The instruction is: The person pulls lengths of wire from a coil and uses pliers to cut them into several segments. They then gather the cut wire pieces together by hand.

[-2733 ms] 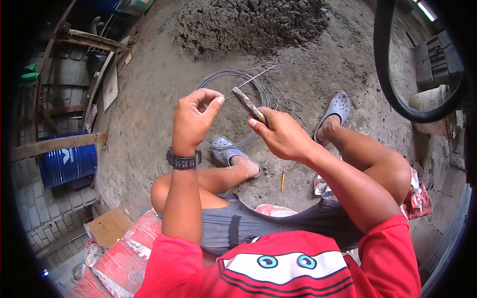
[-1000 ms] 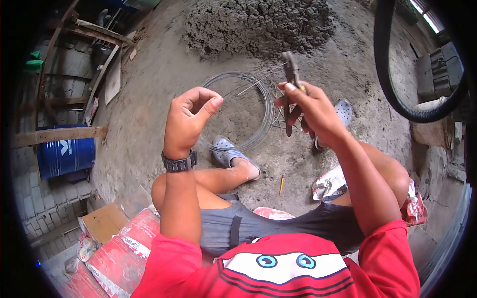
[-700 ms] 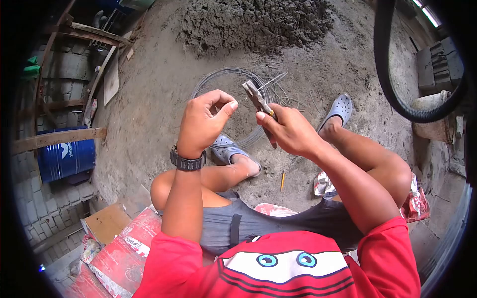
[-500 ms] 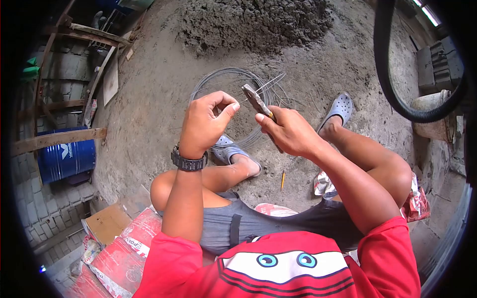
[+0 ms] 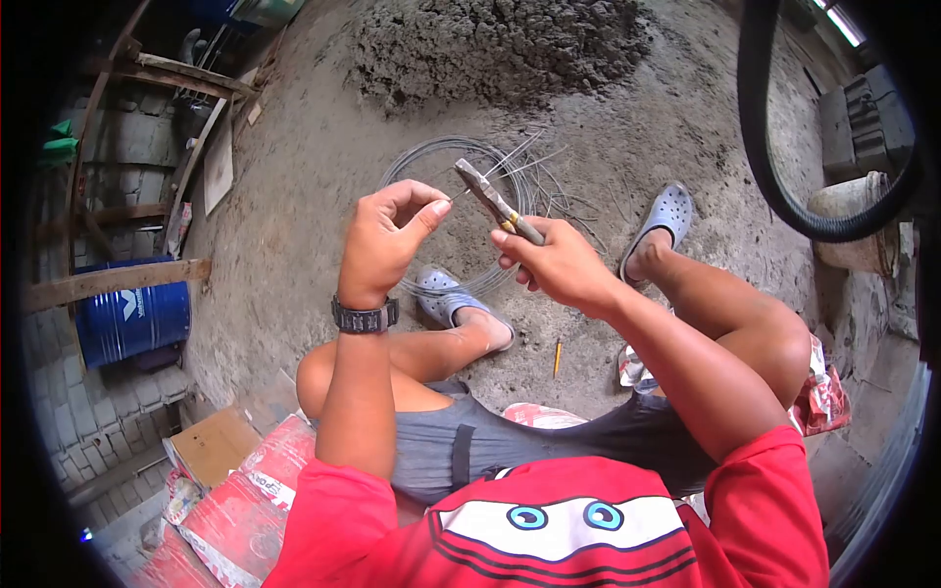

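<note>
My left hand (image 5: pixel 392 235), a dark watch on its wrist, pinches the end of a thin wire between thumb and forefinger. Closed round the handles of the pliers (image 5: pixel 490 199) is my right hand (image 5: pixel 554 260). The plier jaws meet the wire just right of my left fingertips, and wire ends stick out past them to the upper right. Behind both hands a coil of grey wire (image 5: pixel 423 150) lies on the ground, partly hidden by my left hand and the pliers.
A heap of wet grey mix (image 5: pixel 500 49) lies ahead. A yellow pencil (image 5: pixel 558 359) is on the ground between my legs. To the left are a blue drum (image 5: pixel 132 312) and a wooden beam (image 5: pixel 118 281). Red and white bags (image 5: pixel 235 519) lie lower left; a bucket (image 5: pixel 858 230) stands right.
Both hands and the pliers have moved slightly left. The fingers of my right hand have shifted on the handles, which look closer together.
</note>
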`<state>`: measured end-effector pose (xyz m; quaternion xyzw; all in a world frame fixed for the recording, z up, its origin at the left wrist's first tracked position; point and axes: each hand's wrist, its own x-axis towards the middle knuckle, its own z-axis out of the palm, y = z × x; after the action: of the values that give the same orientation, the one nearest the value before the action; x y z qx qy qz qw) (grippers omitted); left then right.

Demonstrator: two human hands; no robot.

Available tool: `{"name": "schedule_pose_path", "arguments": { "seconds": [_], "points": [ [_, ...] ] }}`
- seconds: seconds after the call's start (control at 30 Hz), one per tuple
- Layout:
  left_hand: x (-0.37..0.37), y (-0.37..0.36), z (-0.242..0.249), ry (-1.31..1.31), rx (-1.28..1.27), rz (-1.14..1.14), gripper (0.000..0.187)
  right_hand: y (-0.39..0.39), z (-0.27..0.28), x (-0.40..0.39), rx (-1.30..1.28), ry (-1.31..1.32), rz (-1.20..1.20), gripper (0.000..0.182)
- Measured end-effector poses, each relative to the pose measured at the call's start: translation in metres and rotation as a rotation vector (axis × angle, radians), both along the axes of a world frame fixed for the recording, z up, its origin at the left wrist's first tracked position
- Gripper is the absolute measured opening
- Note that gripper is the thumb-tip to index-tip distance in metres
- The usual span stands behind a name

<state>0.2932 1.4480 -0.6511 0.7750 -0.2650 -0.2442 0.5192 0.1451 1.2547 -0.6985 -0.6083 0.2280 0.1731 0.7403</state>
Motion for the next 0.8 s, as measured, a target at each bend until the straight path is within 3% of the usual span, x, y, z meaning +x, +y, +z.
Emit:
{"name": "schedule_pose_path", "arguments": {
  "seconds": [0.07, 0.2, 0.43, 0.5, 0.63, 0.7, 0.73, 0.8],
  "points": [
    [-0.001, 0.0, 0.0, -0.001, 0.003, -0.015, 0.015, 0.004, -0.005, -0.003, -0.244, -0.043, 0.012, 0.044],
    [-0.002, -0.002, 0.005, -0.015, -0.006, -0.016, 0.014, 0.001, 0.013, -0.004, -0.391, -0.08, 0.031, 0.046],
    [-0.002, -0.001, 0.008, -0.019, 0.01, -0.027, 0.014, 0.005, 0.005, -0.004, -0.381, -0.095, 0.0, 0.046],
    [-0.002, 0.0, 0.007, -0.008, -0.002, -0.028, 0.014, 0.005, 0.002, -0.002, -0.443, -0.13, 0.045, 0.036],
    [0.0, 0.0, 0.005, -0.03, 0.016, -0.011, 0.014, 0.003, 0.012, -0.001, -0.573, -0.109, 0.019, 0.035],
    [0.001, 0.001, 0.003, -0.05, 0.03, -0.012, 0.014, 0.003, 0.014, -0.003, -1.04, -0.417, 0.082, 0.038],
    [0.001, 0.0, 0.003, -0.07, 0.041, -0.011, 0.014, 0.001, 0.021, -0.002, -1.04, -0.417, 0.081, 0.038],
    [0.001, -0.002, 0.002, -0.089, 0.052, -0.013, 0.014, -0.005, 0.038, 0.001, -0.757, -0.099, 0.289, 0.039]
  ]
}}
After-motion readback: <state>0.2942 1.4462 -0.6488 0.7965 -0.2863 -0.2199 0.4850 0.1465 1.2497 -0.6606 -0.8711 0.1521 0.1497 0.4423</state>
